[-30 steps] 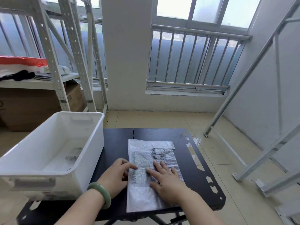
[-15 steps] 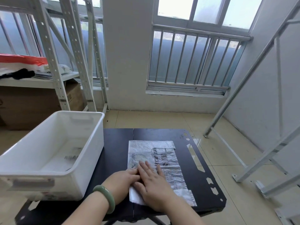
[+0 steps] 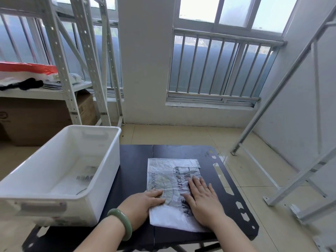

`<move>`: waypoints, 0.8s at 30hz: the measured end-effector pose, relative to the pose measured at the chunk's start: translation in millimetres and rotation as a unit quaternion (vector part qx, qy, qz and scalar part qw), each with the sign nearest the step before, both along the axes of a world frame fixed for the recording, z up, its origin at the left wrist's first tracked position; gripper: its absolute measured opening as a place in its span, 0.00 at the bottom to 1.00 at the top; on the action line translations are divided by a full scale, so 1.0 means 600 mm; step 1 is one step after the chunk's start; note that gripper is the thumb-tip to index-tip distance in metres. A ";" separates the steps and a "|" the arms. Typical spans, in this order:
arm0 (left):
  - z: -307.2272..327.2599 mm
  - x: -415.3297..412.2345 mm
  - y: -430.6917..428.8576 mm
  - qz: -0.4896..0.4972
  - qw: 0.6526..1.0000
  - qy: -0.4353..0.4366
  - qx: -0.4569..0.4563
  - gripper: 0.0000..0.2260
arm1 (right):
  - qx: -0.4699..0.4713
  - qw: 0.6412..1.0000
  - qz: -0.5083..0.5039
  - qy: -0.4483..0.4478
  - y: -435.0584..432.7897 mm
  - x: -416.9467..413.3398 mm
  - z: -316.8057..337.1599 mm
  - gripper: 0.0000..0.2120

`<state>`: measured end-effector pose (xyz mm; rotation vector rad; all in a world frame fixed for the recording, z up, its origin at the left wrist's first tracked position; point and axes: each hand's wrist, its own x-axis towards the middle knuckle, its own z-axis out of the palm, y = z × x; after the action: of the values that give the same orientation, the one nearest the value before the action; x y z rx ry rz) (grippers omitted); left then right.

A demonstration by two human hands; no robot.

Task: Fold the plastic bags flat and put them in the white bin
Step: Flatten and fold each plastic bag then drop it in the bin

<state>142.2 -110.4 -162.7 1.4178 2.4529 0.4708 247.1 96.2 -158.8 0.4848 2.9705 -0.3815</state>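
A translucent plastic bag (image 3: 169, 171) with black lettering lies flat on the black table (image 3: 134, 160), folded lengthwise. My right hand (image 3: 201, 200) presses flat on the bag's right half, fingers spread. Resting on the bag's near left edge is my left hand (image 3: 141, 202), with a green bangle on its wrist and its fingers on the plastic. The white bin (image 3: 109, 160) stands on the table's left side, to the left of both hands. Inside it lies another folded clear bag (image 3: 80, 179).
White metal shelving (image 3: 63, 70) stands behind the bin, with cardboard boxes (image 3: 36, 120) beneath and red and black items on its shelf. Slanted metal frame pieces (image 3: 291, 179) lean at the right, on the tiled floor. The table's right edge has cut-out slots (image 3: 221, 177).
My right hand has slid from the bag's left side over to its right half, smoothing it. My left hand stayed at the near left edge. The bag lies flatter.
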 end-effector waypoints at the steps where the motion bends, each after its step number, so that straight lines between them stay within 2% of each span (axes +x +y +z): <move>1: -0.001 0.000 0.000 0.012 1.000 -0.012 0.015 0.22 | -0.018 1.000 -0.005 0.004 0.004 0.001 0.003 0.43; 4: 0.004 0.007 0.000 0.088 0.986 -0.089 0.111 0.17 | -0.115 0.988 -0.054 0.090 0.021 0.005 0.013 0.22; 5: 0.009 0.009 -0.001 0.116 0.973 -0.125 0.153 0.15 | -0.165 0.972 -0.087 0.144 0.026 0.007 0.017 0.18; 7: 0.018 0.013 -0.001 0.154 0.953 -0.158 0.209 0.17 | -0.288 0.917 -0.144 0.236 0.032 0.015 0.031 0.12; 10: 0.033 0.014 -0.002 0.172 0.945 -0.157 0.228 0.14 | -0.461 0.826 -0.172 0.274 0.038 0.024 0.056 0.16; 12: 0.040 0.014 -0.003 0.187 0.934 -0.173 0.249 0.08 | -0.534 0.783 -0.171 0.269 0.045 0.028 0.062 0.26; 13: 0.041 0.012 -0.003 0.199 0.926 -0.186 0.262 0.06 | -0.547 0.776 -0.168 0.267 0.048 0.028 0.058 0.31; 16: 0.045 0.011 0.003 0.254 0.885 -0.259 0.290 0.07 | -0.557 0.771 -0.151 0.271 0.050 0.031 0.048 0.46; 18: 0.046 0.010 0.007 0.291 0.863 -0.284 0.300 0.09 | -0.559 0.776 -0.129 0.263 0.045 0.031 0.051 0.50; 19: 0.046 0.010 0.009 0.307 0.859 -0.282 0.298 0.09 | -0.550 0.786 -0.119 0.257 0.041 0.030 0.053 0.47; 20: 0.048 0.012 0.011 0.318 0.856 -0.280 0.297 0.09 | -0.533 0.801 -0.112 0.248 0.037 0.030 0.057 0.40; 22: 0.045 0.014 0.013 0.332 0.862 -0.262 0.280 0.08 | -0.465 0.851 -0.114 0.216 0.032 0.028 0.055 0.25; 24: 0.039 0.013 0.016 0.348 0.878 -0.224 0.241 0.03 | -0.388 0.892 -0.135 0.189 0.028 0.023 0.046 0.25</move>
<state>150.1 -100.7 -139.4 0.3789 2.4469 1.4595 260.8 113.2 -131.0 0.7664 2.7112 -1.7675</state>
